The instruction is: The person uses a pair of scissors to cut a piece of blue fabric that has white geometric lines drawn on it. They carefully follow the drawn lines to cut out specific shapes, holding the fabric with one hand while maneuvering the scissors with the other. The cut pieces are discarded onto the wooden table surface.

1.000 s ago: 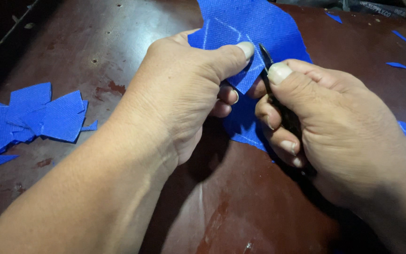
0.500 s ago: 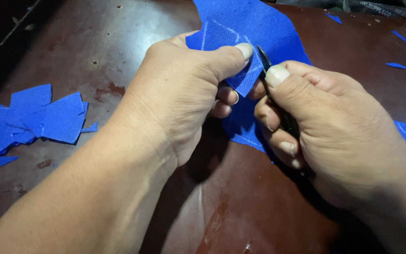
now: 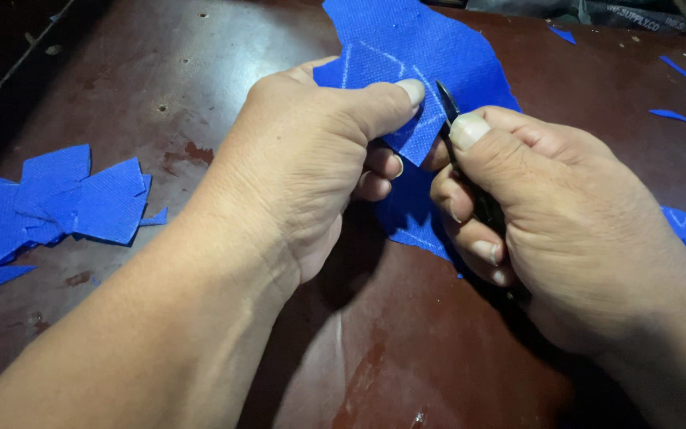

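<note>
Hands barely shifted; left hand (image 3: 303,159) pinches chalk-marked blue fabric (image 3: 414,48).

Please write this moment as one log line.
left hand: pinches blue fabric sheet | right hand: grips black blade tool at sheet edge | cut blue pieces: left on table

Bare dark-red tabletop (image 3: 359,349) lies open at six o'clock, between the two forearms, and at eleven o'clock toward the far left edge. A heap of cut blue fabric pieces (image 3: 57,206) blocks nine o'clock. The large blue fabric sheet (image 3: 406,40) fills twelve o'clock; small blue scraps (image 3: 668,115) dot two o'clock, with passable gaps between them.
</note>
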